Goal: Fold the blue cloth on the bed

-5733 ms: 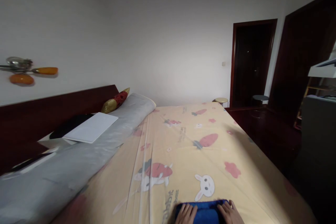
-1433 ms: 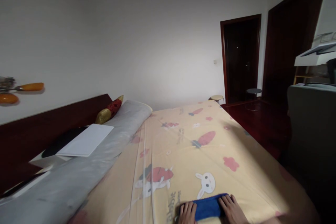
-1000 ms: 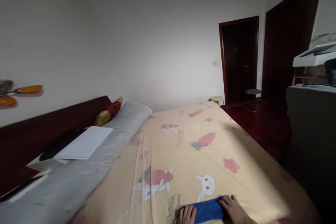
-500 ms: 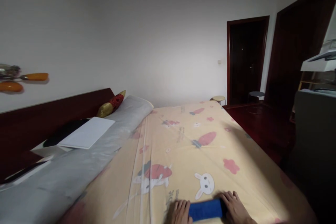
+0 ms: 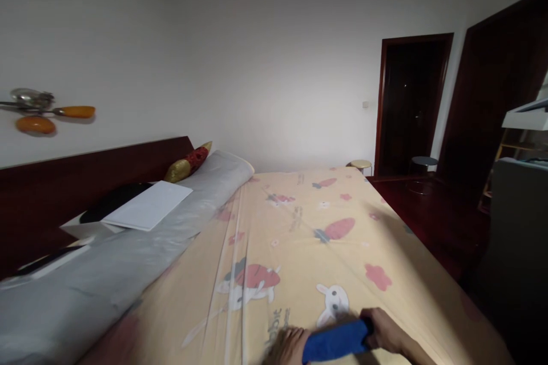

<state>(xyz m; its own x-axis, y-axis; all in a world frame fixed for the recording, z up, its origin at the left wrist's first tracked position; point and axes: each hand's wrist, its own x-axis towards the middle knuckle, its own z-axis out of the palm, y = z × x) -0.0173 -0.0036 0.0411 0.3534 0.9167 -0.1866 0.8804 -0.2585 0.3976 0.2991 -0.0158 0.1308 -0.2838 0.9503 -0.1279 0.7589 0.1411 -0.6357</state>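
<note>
A blue folded cloth point(image 5: 336, 341), oblong in shape, is at the bottom of the view over the bed. My right hand point(image 5: 381, 329) is closed around its right end, which is tilted up a little above the sheet. At the left end, my left hand point(image 5: 294, 345) has its fingers together over the edge; its thumb is hidden and the lower hand is cut off by the frame. Beneath both hands lies a yellow bed sheet point(image 5: 299, 262) printed with rabbits, carrots and flowers.
On the left, a grey bolster point(image 5: 171, 239) runs along the headboard point(image 5: 107, 159), with a white board point(image 5: 149, 205) and a red-gold cushion point(image 5: 188, 164) on it. Two stools point(image 5: 362, 164) stand by the dark doorway point(image 5: 413, 108). A dark cabinet point(image 5: 518, 239) is at right.
My right hand has turned and closed around the cloth's right end, raising it slightly. The left hand stays at the other end. The view has shifted a little to the left.
</note>
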